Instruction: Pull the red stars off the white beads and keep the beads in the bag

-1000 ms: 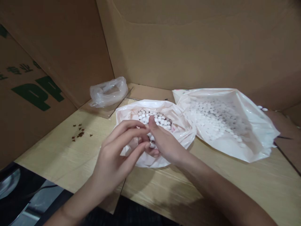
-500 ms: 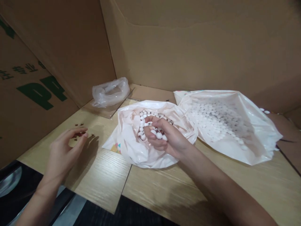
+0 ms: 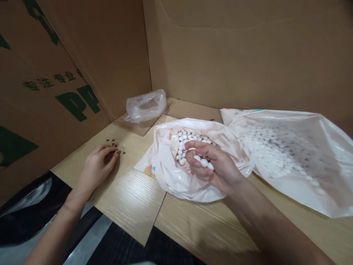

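Our right hand (image 3: 213,162) is curled around several white balls (image 3: 204,163), which show between the bent fingers and the palm; we hold it above the mouth of an open white plastic bag (image 3: 176,180), with our forearm coming in from between four and five o'clock, the bag being the centre of our clock. Inside that bag lies a heap of white balls (image 3: 182,140); its corner with coloured print (image 3: 151,170) points out toward nine o'clock. At nine o'clock, well apart from the bag, our left hand (image 3: 117,151) has its thumb and fingertips brought near each other, low at the table (image 3: 135,195); we cannot tell whether they pinch anything; small dark pieces (image 3: 111,140) lie just beside it, on its far side. At three o'clock a second white plastic bag (image 3: 333,198) shows more balls through its film; toward eleven o'clock sits a crumpled clear plastic bag (image 3: 138,115), near the cardboard wall (image 3: 239,55) behind.
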Tool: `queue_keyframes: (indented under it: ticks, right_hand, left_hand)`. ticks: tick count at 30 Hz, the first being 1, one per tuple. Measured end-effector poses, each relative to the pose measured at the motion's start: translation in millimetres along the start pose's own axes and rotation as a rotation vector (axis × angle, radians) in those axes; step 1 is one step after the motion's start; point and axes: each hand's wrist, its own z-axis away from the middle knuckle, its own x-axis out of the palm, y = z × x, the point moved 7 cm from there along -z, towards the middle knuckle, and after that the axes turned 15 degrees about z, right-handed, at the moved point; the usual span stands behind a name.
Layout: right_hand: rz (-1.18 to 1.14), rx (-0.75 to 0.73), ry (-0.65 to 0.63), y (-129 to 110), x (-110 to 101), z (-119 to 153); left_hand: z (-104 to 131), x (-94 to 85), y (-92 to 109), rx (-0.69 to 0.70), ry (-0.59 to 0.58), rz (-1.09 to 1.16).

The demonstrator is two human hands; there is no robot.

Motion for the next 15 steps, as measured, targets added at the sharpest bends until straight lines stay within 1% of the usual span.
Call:
queue_keyframes:
  ticks: [5,9,12,15]
  right_hand:
    - [0.019,0.015,-0.012,2.6,1.0,-0.4]
    - [0.003,0.023,-0.047,3.2,1.0,-1.8]
    - [-0.019,0.012,-0.066,1.4,1.0,-2.9]
    - [-0.033,-0.012,-0.05,-1.6,0.3,-3.3]
  left_hand:
    - [-5.1,10.3,3.5,0.13,-0.009,-0.024]
    - [-9.6,14.7,0.1,0.184,-0.046,-0.011]
    - [-11.0,10.5,2.8,0.216,-0.011,0.029]
    - [-8.7,4.1,17.2,0.238,0.017,0.096]
